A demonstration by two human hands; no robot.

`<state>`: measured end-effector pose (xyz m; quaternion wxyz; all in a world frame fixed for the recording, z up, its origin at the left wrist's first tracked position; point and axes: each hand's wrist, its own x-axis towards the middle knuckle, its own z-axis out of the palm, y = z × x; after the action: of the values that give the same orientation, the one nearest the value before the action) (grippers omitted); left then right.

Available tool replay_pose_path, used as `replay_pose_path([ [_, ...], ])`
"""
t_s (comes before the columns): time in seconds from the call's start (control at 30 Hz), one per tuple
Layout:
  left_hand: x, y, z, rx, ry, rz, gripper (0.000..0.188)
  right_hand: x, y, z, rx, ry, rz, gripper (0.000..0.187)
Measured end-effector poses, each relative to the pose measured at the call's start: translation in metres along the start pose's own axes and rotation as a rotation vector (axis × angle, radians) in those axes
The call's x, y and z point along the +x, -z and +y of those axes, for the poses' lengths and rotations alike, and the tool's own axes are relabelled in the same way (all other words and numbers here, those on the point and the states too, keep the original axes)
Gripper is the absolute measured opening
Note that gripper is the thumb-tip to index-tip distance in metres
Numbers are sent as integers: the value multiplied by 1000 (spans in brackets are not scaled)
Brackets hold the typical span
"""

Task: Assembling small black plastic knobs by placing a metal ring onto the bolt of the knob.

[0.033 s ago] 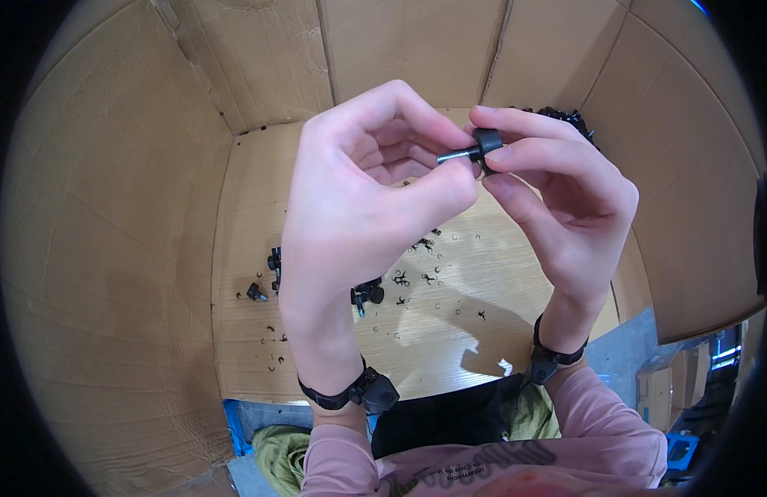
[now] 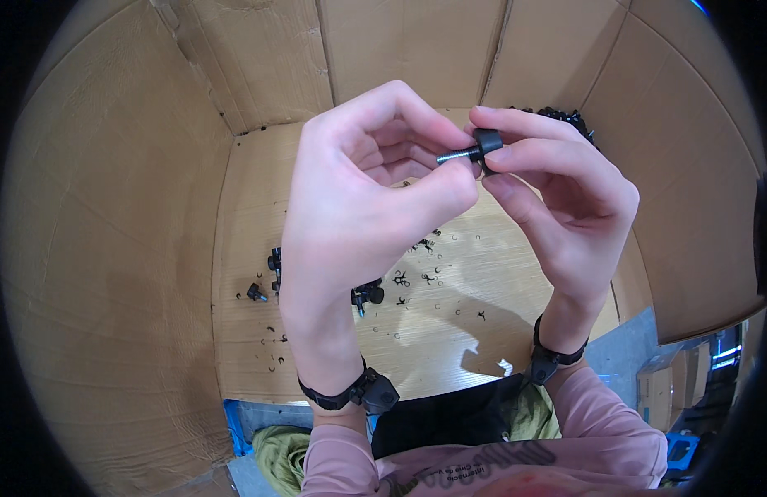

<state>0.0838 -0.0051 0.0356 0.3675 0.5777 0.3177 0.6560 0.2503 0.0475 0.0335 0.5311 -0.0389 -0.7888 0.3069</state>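
Note:
Both hands are raised in front of me over a wooden tabletop [image 2: 242, 215]. My right hand [image 2: 557, 207] pinches a small black knob [image 2: 486, 146] between thumb and forefinger. A short silver threaded stud [image 2: 454, 155] sticks out of the knob toward the left. My left hand [image 2: 367, 199] has its thumb and forefinger closed around the tip of that stud, and I cannot tell whether a small part sits between them. Each wrist carries a black strap.
Cardboard walls [image 2: 110, 232] enclose the tabletop on the left, back and right. Several black knobs [image 2: 271, 269] and tiny black rings [image 2: 416, 277] lie scattered below my hands. A heap of black parts [image 2: 569, 118] sits at the back right. Blue and green items [image 2: 267, 439] lie by my lap.

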Motion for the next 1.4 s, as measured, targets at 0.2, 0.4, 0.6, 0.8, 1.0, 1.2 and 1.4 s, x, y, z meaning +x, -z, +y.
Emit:
replay_pose_path([
  [0.2,-3,-6,4,40,-34,49,16,-1,0,-3,-39,26,7,22],
  [0.4,-3,-10,3,53,-89,63,17,-1,2,-2,-72,61,7,23],
  [0.6,-3,-12,6,131,-114,64,18,-2,1,-4,-22,26,41,24],
  [0.8,-3,-11,6,151,-135,32,21,-3,3,-6,39,-29,38,25],
  [1.0,-4,-9,5,53,-120,-2,22,-3,2,-6,75,-77,72,29],
  [1.2,-2,-6,2,19,-133,-24,23,-5,4,-5,80,-82,80,31],
  [1.4,-4,-6,7,38,-132,-17,19,-3,3,-10,58,-79,56,29],
])
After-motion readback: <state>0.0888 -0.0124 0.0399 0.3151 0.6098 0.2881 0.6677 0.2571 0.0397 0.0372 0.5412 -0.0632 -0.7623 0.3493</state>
